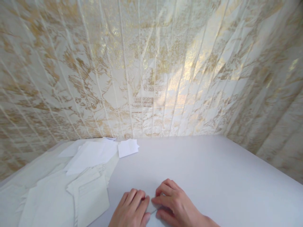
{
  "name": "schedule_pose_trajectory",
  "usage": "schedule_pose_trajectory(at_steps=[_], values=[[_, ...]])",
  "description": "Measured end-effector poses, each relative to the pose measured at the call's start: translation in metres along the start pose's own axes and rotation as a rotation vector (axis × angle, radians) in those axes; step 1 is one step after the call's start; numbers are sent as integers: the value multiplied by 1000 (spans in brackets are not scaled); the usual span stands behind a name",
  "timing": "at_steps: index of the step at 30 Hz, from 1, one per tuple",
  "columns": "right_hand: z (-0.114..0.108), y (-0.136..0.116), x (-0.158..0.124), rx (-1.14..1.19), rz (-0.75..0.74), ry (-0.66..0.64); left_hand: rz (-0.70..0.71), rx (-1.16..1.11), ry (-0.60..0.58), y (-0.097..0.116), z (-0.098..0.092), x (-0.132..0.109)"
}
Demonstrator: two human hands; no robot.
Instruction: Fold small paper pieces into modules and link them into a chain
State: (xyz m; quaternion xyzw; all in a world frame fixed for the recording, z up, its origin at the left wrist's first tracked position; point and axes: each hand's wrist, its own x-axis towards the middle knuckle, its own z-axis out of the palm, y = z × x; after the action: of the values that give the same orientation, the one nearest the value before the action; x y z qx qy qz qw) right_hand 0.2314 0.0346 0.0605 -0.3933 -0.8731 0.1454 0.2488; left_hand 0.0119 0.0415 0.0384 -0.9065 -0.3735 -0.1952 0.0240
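White paper piece [152, 208], small, pinched flat on the worktop [213, 170] between left hand [131, 209] and right hand [176, 205] (edges largely hidden); a clean fold likely wants even fingertip pressure. Loose paper sheets [87, 176] left; folded stack [127, 147] beyond; gold-patterned curtain [151, 63] behind.

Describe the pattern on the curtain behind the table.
Curtain: cream with gold marbled print, seen in head view.
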Motion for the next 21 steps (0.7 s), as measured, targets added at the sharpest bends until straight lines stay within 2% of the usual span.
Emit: schedule_pose_trajectory(at_steps=[7, 14, 21], values=[[7, 4, 0, -64, -75, 65, 39, -37, -46, -3, -7, 2], [8, 3, 0, -61, -94, 61, -14, -81, -75, 4, -15, 8], [10, 5, 0, -87, -141, 96, -15, -122, -86, 1, -14, 8]])
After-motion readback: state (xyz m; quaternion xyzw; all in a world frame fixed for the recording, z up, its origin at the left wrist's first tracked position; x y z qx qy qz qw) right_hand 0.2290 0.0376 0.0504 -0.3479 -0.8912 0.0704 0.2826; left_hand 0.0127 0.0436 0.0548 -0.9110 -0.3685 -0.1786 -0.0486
